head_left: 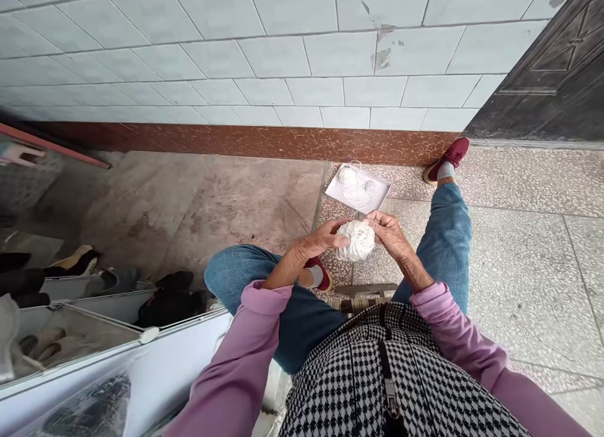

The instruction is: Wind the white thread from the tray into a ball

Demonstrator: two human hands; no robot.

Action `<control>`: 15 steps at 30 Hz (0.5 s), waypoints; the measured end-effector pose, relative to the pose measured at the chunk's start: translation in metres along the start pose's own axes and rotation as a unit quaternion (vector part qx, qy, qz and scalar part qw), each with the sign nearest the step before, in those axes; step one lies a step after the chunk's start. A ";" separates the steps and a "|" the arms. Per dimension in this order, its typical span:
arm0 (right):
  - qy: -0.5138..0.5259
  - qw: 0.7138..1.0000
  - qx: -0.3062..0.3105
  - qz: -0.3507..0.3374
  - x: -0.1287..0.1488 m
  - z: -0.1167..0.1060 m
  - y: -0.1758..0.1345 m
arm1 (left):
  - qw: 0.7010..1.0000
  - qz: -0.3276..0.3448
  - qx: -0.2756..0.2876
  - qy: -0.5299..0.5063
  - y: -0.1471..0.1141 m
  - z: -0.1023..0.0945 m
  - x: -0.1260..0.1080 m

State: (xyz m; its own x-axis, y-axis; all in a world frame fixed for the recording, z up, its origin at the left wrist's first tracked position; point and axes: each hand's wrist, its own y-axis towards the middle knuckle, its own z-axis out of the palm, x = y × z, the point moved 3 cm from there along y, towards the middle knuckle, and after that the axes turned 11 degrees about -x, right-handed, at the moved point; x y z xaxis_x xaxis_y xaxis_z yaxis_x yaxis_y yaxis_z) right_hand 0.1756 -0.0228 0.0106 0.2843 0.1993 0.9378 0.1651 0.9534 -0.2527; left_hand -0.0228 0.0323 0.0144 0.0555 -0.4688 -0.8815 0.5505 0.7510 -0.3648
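A ball of white yarn is held in front of my lap, above the floor. My left hand grips its left side, with the thumb across the front. At the ball's upper right, my right hand has its fingers closed in a pinch near the strands; what lies between the fingertips is too small to make out clearly, though it looks like the yarn. Just beyond my hands, a shallow white box rests on the floor with a smaller bundle of white yarn and loose strands in it.
A tiled wall with a brown base strip runs across the front. On the left stands a white shoe rack holding several shoes. A dark door is at the upper right. My red shoes rest on the speckled floor.
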 end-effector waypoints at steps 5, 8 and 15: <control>-0.033 0.998 -0.046 -0.037 -0.012 0.001 -0.002 | 0.999 0.008 -0.022 -0.022 0.011 0.006 -0.009; -0.077 0.992 -0.050 -0.083 -0.012 0.006 -0.006 | 0.996 0.032 -0.074 -0.039 0.013 0.008 -0.014; -0.166 0.978 0.026 -0.120 -0.001 0.026 -0.032 | 0.974 0.112 -0.190 0.046 0.010 0.001 -0.028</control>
State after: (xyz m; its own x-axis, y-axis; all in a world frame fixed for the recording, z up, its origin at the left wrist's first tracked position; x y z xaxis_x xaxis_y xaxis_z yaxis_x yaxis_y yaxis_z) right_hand 0.1458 -0.0477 0.0233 -0.0813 0.0236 0.9964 0.1394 0.9902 -0.0121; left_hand -0.0180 0.0519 0.0359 0.0544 -0.2434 -0.9684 0.1834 0.9558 -0.2299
